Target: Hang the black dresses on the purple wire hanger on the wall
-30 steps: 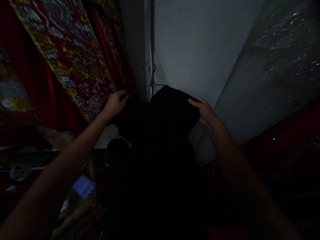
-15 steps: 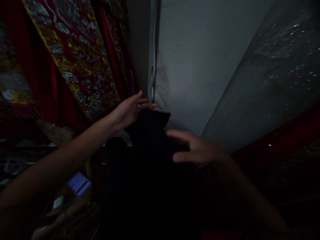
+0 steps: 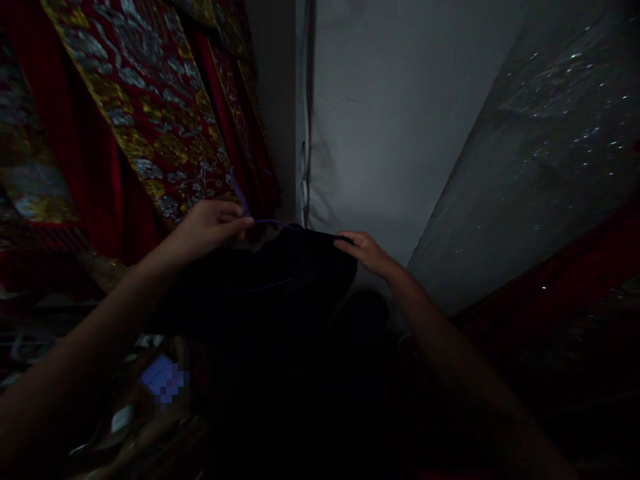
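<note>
A black cloth (image 3: 300,260) lies below my hands, its lower part lost in the dark. My right hand (image 3: 363,250) pinches the upper right edge of the cloth between thumb and fingers. My left hand (image 3: 213,227), to the left of the cloth, is closed on a thin purple cord (image 3: 270,221). From the left fingertips the cord runs right to the cloth's top edge, and a thicker purple piece sticks up above the hand. Whether the cord is fixed to the cloth I cannot tell.
Red cloth hangings with gold and silver embroidery (image 3: 150,127) hang at the left. A pale wall (image 3: 390,120) stands ahead, with clear plastic sheeting (image 3: 540,167) at the right. A lit phone (image 3: 160,377), partly pixelated, lies at lower left beside a small white object (image 3: 121,418).
My left hand has moved left and closed on the purple cord. My right hand has risen and taken hold of the cloth's edge. The cloth is now spread wider.
</note>
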The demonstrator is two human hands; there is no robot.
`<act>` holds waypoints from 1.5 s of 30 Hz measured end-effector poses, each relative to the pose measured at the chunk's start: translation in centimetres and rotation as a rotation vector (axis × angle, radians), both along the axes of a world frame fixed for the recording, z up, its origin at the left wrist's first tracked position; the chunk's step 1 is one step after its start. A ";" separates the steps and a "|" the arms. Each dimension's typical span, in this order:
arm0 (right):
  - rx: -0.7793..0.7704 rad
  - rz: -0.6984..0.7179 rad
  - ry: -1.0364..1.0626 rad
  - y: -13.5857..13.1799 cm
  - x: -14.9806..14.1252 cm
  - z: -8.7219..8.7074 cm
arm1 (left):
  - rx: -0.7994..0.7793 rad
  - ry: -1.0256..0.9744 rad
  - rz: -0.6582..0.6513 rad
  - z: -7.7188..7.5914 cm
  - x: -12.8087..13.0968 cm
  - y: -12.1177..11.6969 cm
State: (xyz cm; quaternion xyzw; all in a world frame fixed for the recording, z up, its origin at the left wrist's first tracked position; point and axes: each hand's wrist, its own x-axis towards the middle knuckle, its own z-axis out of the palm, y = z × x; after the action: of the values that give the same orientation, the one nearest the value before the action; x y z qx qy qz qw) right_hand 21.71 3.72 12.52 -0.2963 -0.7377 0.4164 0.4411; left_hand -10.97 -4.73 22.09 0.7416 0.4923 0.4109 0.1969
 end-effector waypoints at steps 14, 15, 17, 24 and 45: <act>-0.220 -0.196 0.501 4.7 1.8 7.4 | 0.828 0.289 0.124 -5.1 4.0 3.2; -0.226 -0.204 0.532 4.6 1.9 6.9 | 0.722 0.397 0.068 -6.2 4.4 3.2; -0.210 -0.218 0.579 4.5 1.8 6.2 | 0.494 0.563 0.038 -8.7 5.0 3.7; -0.007 -0.244 0.537 6.0 0.9 8.0 | 0.251 0.586 0.108 -14.1 5.7 6.0; 0.029 -0.764 0.273 -6.4 -4.8 -12.7 | 0.009 -0.258 0.056 -26.7 12.0 -0.3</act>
State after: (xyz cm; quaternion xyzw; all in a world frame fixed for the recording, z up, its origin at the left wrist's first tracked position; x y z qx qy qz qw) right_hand 16.93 -2.69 -0.21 -0.4849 -0.5150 0.2474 0.6622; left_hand 0.98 -5.08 -4.64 0.6695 0.4815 0.5103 0.2439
